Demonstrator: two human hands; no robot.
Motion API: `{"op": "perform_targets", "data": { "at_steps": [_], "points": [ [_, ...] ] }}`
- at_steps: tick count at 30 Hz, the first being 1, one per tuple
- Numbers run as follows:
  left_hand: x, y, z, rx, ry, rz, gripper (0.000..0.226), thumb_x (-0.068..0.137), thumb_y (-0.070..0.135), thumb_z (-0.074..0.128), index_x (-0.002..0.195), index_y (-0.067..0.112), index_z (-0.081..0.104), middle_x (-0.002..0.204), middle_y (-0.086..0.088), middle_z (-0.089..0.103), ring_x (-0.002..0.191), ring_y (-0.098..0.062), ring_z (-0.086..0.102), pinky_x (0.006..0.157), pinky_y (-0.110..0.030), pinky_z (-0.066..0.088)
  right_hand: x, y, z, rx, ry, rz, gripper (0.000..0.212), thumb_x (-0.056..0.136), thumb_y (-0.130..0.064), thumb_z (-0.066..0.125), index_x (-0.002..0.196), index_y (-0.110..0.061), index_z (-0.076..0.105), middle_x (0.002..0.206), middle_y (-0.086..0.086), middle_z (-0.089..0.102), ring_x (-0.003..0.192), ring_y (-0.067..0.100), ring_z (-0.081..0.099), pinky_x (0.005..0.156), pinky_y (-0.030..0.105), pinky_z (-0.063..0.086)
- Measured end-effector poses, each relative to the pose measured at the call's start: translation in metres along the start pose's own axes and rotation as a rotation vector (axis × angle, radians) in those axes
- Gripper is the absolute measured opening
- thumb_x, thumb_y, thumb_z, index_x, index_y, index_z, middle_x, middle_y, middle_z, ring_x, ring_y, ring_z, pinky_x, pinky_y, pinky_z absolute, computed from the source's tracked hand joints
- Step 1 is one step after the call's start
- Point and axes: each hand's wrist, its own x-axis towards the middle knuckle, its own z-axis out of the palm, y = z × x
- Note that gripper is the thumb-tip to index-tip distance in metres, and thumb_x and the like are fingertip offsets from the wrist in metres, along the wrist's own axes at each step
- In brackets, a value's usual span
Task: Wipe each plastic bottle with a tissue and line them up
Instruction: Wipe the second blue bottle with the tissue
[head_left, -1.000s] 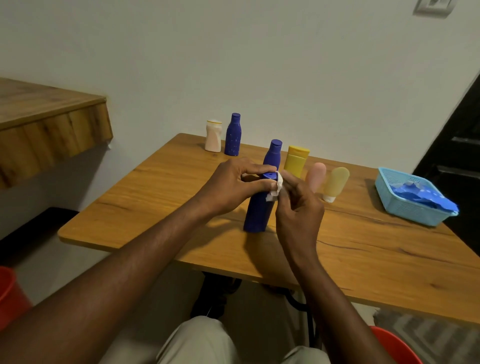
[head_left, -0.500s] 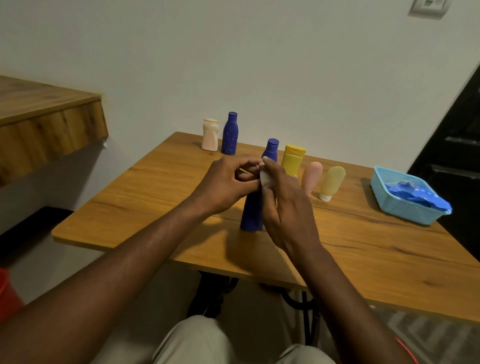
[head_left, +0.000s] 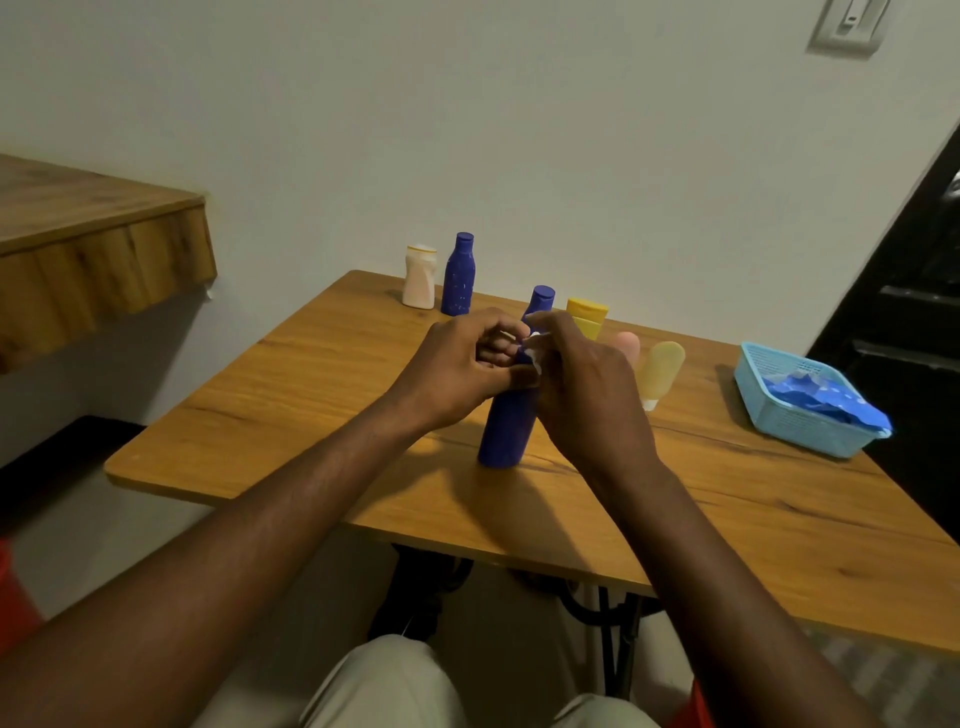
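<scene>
**Both hands at the top of a blue bottle**

The bottle (head_left: 506, 423) stands upright on the wooden table (head_left: 311, 395), near the middle of it. It is deep blue plastic, plain, wide at the foot and narrowing upward; its neck and cap are hidden by the hands. The left hand (head_left: 460, 366) has its fingers curled round the neck from the left. The right hand (head_left: 589, 397) comes in from the right and pinches a small white tissue (head_left: 534, 355) against the top of the bottle; only a scrap of the tissue shows between the fingers.

Just behind the bottle, the cap of a second blue bottle (head_left: 542, 299) rises over the knuckles. To the right of that stand a yellow bottle (head_left: 587, 317), a pink tube (head_left: 628, 343) and a pale tube (head_left: 661, 369), all partly hidden by the right hand or close beside it. Behind the bottle to the left, at the table's far edge by the wall, a cream bottle (head_left: 420, 278) and a speckled blue bottle (head_left: 458, 275) stand side by side. Well to the right of the bottle sits a light blue basket (head_left: 800, 434) with crumpled blue material (head_left: 821, 389) in it.
</scene>
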Motion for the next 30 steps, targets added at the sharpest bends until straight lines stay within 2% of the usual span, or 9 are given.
{"op": "perform_targets", "data": {
  "at_steps": [4,8,11,15,18,21,25,28,30],
  "points": [
    [-0.001,-0.002,-0.005,0.004,0.001,-0.01,0.048,0.086,0.004,0.078,0.124,0.021,0.055,0.097,0.014,0.07,0.091,0.013,0.067,0.073,-0.006,0.052,-0.003,-0.007,0.002,-0.056,-0.117,-0.05,0.049,0.091,0.003,0.061,0.134,-0.017,0.048,0.119,0.009,0.068,0.102,0.026,0.067,0.083,0.037,0.057],
    [-0.001,0.002,0.0,-0.029,-0.019,0.002,0.058,0.081,0.013,0.085,0.129,0.019,0.051,0.099,0.009,0.074,0.094,0.004,0.071,0.077,-0.01,0.054,-0.018,0.004,-0.001,0.037,0.052,-0.096,0.035,0.09,0.004,0.063,0.12,-0.012,0.055,0.102,0.008,0.07,0.083,0.021,0.067,0.064,0.025,0.052],
    [0.0,0.003,0.003,-0.046,-0.012,0.004,0.057,0.08,0.018,0.087,0.125,0.022,0.052,0.1,0.005,0.074,0.092,0.0,0.071,0.077,-0.013,0.055,-0.015,0.009,-0.002,0.123,0.134,-0.072,0.032,0.09,0.002,0.065,0.118,-0.011,0.055,0.105,0.002,0.07,0.087,0.014,0.066,0.07,0.027,0.057],
    [0.0,0.004,0.003,-0.038,-0.014,-0.003,0.055,0.081,0.017,0.086,0.123,0.024,0.051,0.103,0.006,0.072,0.096,0.002,0.07,0.076,-0.01,0.054,0.002,0.012,0.003,0.234,0.082,0.006,0.038,0.09,0.003,0.066,0.121,-0.015,0.055,0.109,-0.003,0.069,0.099,0.011,0.067,0.081,0.03,0.059],
    [-0.003,0.002,-0.001,-0.054,0.01,-0.003,0.055,0.081,0.019,0.086,0.124,0.022,0.052,0.103,0.005,0.073,0.096,0.001,0.07,0.077,-0.012,0.055,-0.001,0.015,0.012,0.345,0.148,-0.046,0.027,0.092,0.005,0.062,0.113,-0.012,0.062,0.105,-0.005,0.07,0.099,0.008,0.067,0.082,0.03,0.059],
    [-0.005,0.0,0.0,-0.06,0.033,0.001,0.053,0.078,0.024,0.088,0.12,0.022,0.055,0.099,0.008,0.07,0.092,0.002,0.069,0.076,-0.013,0.055,-0.014,0.017,0.021,0.538,0.332,0.038,0.024,0.092,0.008,0.059,0.11,-0.007,0.064,0.104,-0.005,0.07,0.105,0.011,0.068,0.088,0.028,0.058],
    [-0.004,-0.003,0.005,-0.033,0.041,0.024,0.041,0.079,0.028,0.087,0.113,0.02,0.065,0.102,0.008,0.071,0.094,-0.001,0.069,0.081,-0.017,0.057,-0.026,0.012,0.03,0.616,0.467,0.189,0.027,0.096,0.001,0.061,0.121,-0.008,0.062,0.111,-0.002,0.072,0.108,0.008,0.069,0.086,0.022,0.057],
    [-0.005,-0.003,0.001,-0.059,0.042,0.011,0.04,0.079,0.028,0.088,0.112,0.016,0.069,0.102,0.007,0.073,0.095,-0.004,0.071,0.081,-0.02,0.058,-0.028,0.007,0.037,0.681,0.463,0.314,0.036,0.098,-0.006,0.061,0.132,-0.017,0.059,0.114,-0.003,0.073,0.106,0.003,0.069,0.084,0.019,0.058],
    [-0.005,-0.002,-0.002,-0.071,0.027,0.0,0.039,0.079,0.027,0.088,0.112,0.015,0.07,0.102,0.006,0.074,0.095,-0.006,0.072,0.083,-0.023,0.06,-0.024,0.011,0.041,0.683,0.383,0.37,0.038,0.099,-0.006,0.058,0.133,-0.024,0.057,0.112,-0.002,0.074,0.104,0.004,0.069,0.085,0.025,0.059]
  ]
}}
